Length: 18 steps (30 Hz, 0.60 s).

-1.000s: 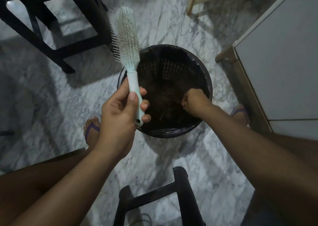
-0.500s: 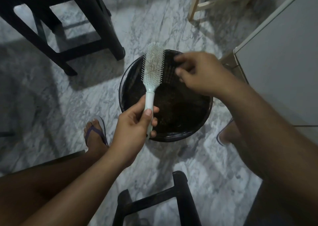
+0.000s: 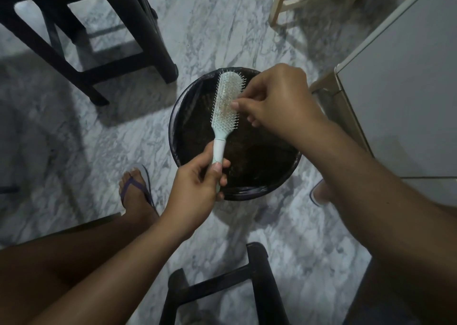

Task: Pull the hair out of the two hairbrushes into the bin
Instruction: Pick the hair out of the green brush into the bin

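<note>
Dim, soft shadows, wide-angle warp at edges

Item: one pale mint plastic paddle hairbrush (image 3: 226, 104), one round black plastic bin (image 3: 247, 194). Furniture: two black-framed stools (image 3: 151, 40), one pale wooden frame (image 3: 277, 5), one white cabinet (image 3: 408, 102).

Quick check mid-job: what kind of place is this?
Likely a room in a home: marble-patterned floor, dark stool, white cabinet, and a hairbrush held over a bin standing on that floor.
</note>
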### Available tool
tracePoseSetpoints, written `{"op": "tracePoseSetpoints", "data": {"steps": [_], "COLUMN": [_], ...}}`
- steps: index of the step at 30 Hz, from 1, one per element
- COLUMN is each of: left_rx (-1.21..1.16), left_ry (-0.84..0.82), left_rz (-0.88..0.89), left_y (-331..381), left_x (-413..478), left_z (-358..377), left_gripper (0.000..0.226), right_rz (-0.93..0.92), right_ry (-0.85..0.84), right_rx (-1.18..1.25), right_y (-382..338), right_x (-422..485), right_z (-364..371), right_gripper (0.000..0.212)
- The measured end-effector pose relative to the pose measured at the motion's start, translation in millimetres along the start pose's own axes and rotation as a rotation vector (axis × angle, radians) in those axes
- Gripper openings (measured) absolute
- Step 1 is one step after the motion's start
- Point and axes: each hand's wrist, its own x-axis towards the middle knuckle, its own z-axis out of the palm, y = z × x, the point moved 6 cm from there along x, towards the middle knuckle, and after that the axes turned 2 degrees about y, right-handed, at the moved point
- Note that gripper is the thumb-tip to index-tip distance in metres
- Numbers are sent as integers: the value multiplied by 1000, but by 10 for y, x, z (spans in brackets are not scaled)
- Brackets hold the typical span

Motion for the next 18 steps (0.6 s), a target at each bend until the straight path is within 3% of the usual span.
{"op": "tracePoseSetpoints", "data": {"steps": [3, 10, 12, 14, 18], "left_rx": [-34, -72, -67, -71, -75], "left_ry": [-3, 25, 32, 36, 27], "left_rz": [-12, -71, -66, -61, -46], "left_y": [13, -19, -8, 7, 40], "left_x": [-6, 37, 35, 33, 36], "left_z": [5, -48, -64, -70, -62], "left_gripper": [47, 45, 45, 46, 46], "right_rz": [-114, -379, -286, -123, 137], "right_ry": [23, 195, 155, 48, -447], "right_rx": [8, 418, 298, 16, -566], "right_y": [-127, -468, -291, 32, 538], "right_x": [9, -88, -15, 66, -3], "right_z": [-164, -720, -617, -366, 73], "right_gripper": [15, 18, 17, 14, 22]}}
